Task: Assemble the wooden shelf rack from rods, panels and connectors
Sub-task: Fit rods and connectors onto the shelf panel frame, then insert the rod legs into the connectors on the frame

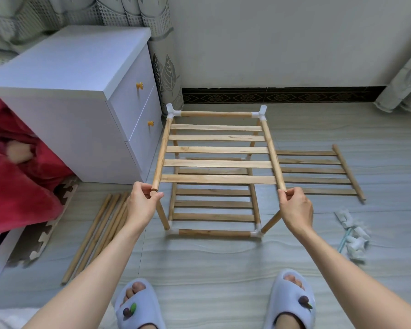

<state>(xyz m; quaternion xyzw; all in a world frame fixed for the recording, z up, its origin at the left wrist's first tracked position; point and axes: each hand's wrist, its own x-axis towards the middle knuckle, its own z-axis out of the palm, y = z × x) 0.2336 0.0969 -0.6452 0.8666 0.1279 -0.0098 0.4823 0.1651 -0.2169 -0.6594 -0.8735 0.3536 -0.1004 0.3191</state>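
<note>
**Head view: both hands pinch the upper panel's near ends**

Head camera looks down at a half-built rack [215, 176] on the floor. The left hand [141, 203] pinches the near tip of the upper panel's [217, 149] left rail; the right hand [296, 206] pinches the near tip of its right rail. The panel's far end sits in two white connectors [259, 114]. A lower panel [212, 204] lies below it in the frame. Another panel [318, 173] lies on the floor to the right, loose connectors [352, 235] nearer the right foot, spare rods [97, 233] to the left beside a white cabinet [81, 98].
</note>
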